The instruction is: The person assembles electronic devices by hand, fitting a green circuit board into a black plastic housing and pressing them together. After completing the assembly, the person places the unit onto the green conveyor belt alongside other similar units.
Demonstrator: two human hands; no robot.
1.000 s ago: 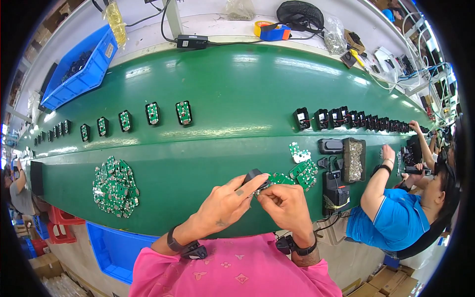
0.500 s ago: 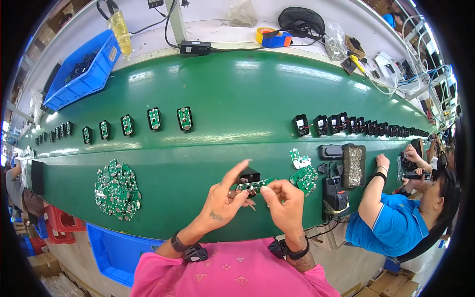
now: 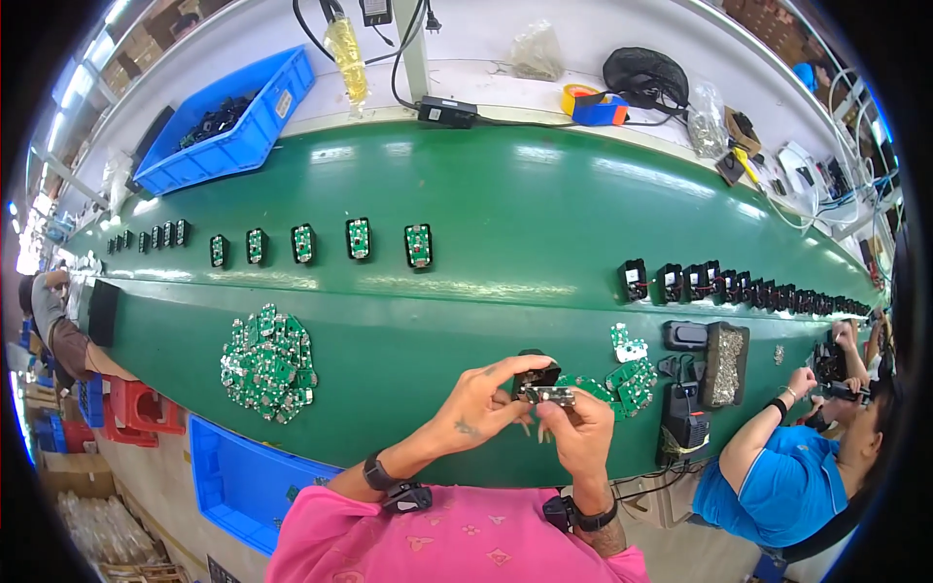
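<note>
My left hand (image 3: 479,406) is closed around a small black plastic housing (image 3: 531,361), its index finger stretched along the top. At the housing's near side my right hand (image 3: 581,429) pinches a small circuit board (image 3: 550,395), seen almost edge-on. The board touches or nearly touches the housing; I cannot tell whether any of it is inside. Just beyond the right hand lies a small pile of green circuit boards (image 3: 632,384). A larger heap of green boards (image 3: 267,364) lies to the left.
Black housings fitted with boards (image 3: 418,246) form a row at left; black housings with wires (image 3: 671,282) line the right. Nearby stand a tray of small metal parts (image 3: 724,364) and a black device (image 3: 685,423). A blue bin (image 3: 219,136) sits far left. A co-worker (image 3: 777,476) works at right.
My left index finger, raised before, now lies along the housing. The board has turned edge-on against the housing. The whole view has shifted, so the table's things appear farther right.
</note>
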